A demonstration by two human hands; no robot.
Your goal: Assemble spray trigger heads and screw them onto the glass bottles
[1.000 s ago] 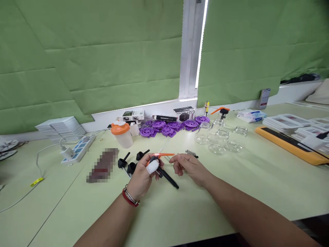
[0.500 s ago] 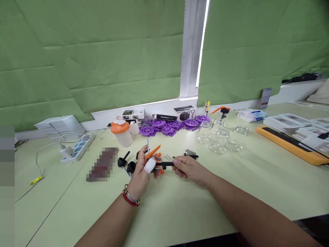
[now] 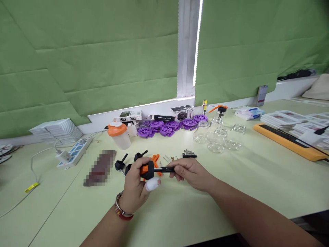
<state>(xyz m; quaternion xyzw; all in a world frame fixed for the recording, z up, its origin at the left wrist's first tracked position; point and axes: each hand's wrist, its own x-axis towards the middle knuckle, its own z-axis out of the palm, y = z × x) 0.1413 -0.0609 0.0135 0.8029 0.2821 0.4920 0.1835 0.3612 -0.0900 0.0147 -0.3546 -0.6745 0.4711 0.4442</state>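
My left hand (image 3: 137,187), its thumb wrapped in white, is closed round a black and orange part (image 3: 147,170). A metal rod runs from that part into a black tube (image 3: 167,169), whose right end my right hand (image 3: 191,172) pinches. Behind my hands lie orange pieces (image 3: 155,159), small metal pins and a spring (image 3: 189,152) beside a black piece (image 3: 189,156). Black knobs with stems (image 3: 120,165) rest to the left of my left hand, one partly hidden by it.
An orange-lidded cup (image 3: 119,135), purple wheel-like parts (image 3: 166,130) and boxes (image 3: 182,112) stand at the back. Glass jars (image 3: 220,134) are right of centre. A power strip (image 3: 75,154) lies left; an orange and black tool (image 3: 288,142) lies right.
My left hand has turned and shifted slightly left, so the black and orange part now faces the tube end-on in line. The view has moved a little.
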